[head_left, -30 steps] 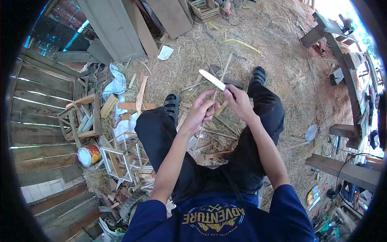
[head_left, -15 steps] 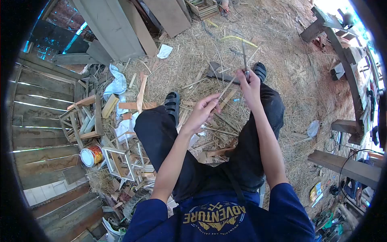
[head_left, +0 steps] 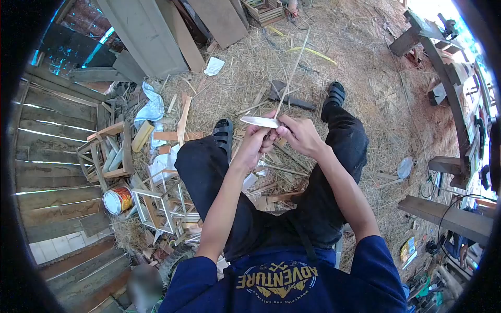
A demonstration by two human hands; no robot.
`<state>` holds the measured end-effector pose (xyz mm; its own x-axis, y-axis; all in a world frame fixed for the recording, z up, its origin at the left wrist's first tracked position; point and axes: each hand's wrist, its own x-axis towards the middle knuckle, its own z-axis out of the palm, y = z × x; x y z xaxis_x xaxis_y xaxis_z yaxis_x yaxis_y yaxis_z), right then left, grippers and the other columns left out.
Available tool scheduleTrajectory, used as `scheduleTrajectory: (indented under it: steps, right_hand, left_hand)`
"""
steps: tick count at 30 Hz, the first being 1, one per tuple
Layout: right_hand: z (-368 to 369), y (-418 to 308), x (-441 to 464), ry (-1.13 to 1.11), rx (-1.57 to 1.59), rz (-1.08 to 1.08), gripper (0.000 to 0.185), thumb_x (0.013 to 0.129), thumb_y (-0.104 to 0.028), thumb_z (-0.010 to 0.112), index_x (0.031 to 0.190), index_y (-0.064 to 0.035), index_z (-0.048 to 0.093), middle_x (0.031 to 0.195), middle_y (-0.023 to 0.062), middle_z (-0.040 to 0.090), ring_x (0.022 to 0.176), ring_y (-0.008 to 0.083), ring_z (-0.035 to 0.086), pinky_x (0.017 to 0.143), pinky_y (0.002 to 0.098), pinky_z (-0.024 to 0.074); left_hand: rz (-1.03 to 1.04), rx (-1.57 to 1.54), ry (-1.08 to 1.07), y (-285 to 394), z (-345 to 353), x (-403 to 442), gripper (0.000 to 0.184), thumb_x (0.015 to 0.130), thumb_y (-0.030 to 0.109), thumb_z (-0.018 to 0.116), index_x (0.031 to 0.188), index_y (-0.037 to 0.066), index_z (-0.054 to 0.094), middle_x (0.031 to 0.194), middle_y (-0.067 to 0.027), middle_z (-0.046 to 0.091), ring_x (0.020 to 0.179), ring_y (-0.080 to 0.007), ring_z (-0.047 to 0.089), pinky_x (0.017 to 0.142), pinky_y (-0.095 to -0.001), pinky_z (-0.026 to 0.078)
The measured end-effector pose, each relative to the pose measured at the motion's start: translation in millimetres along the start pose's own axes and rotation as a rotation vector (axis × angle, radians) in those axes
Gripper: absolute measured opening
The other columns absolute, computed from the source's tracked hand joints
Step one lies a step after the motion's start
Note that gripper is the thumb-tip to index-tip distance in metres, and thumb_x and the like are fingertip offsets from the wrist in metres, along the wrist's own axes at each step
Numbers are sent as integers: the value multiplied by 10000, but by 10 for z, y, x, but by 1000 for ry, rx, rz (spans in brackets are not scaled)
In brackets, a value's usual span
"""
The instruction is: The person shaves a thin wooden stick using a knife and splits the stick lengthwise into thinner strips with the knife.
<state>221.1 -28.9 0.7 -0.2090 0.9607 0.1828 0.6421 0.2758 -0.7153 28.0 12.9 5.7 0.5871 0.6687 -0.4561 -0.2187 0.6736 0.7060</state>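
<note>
My left hand (head_left: 251, 146) is closed around a thin wooden stick (head_left: 294, 68), which runs up and away from me, slightly to the right. My right hand (head_left: 304, 137) grips a knife (head_left: 260, 122). The bright blade points left and lies across the stick, close above my left fingers; the handle is hidden in my right hand. Both hands are together between my knees. On the straw just beyond them lies a hatchet-like tool (head_left: 300, 102) with a dark head and long handle.
Wood scraps and a white frame (head_left: 156, 211) lie left, beside a paint can (head_left: 118, 201) and a wooden crate (head_left: 112, 156). Boards (head_left: 143, 36) lean at the back left. A heavy beam (head_left: 449, 216) and a bench (head_left: 443, 68) stand right. Another person's hand (head_left: 292, 8) shows at the top.
My right hand has come down to my left, and the knife has swung from pointing away to pointing left across the stick. The stick now stands out farther beyond my hands.
</note>
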Motion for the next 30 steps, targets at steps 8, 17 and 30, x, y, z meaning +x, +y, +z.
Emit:
scheduleTrajectory:
  steps: [8, 17, 30]
  right_hand:
    - [-115, -100, -82, 38, -114, -109, 359, 950, -411, 622, 952, -57, 567, 709, 137, 597, 678, 372, 607, 630, 457, 444]
    - [-151, -85, -162, 93, -181, -206, 430, 900, -499, 660, 864, -76, 591, 690, 104, 592, 663, 339, 612, 623, 436, 461]
    - [-300, -95, -136, 202, -370, -125, 379, 872, -455, 699, 869, -89, 601, 731, 75, 642, 731, 287, 653, 679, 395, 482]
  left_hand:
    - [-109, 24, -118, 102, 10, -139, 351, 1082, 225, 461, 1426, 242, 524, 717, 76, 340, 530, 0, 279, 431, -174, 188]
    - [-129, 70, -132, 33, 2, -260, 369, 1080, 242, 461, 1446, 268, 505, 688, 80, 306, 488, 2, 254, 409, -170, 163]
    - [-159, -58, -138, 84, -196, -365, 354, 1091, 202, 454, 1438, 252, 501, 707, 66, 317, 482, -15, 235, 400, -189, 162]
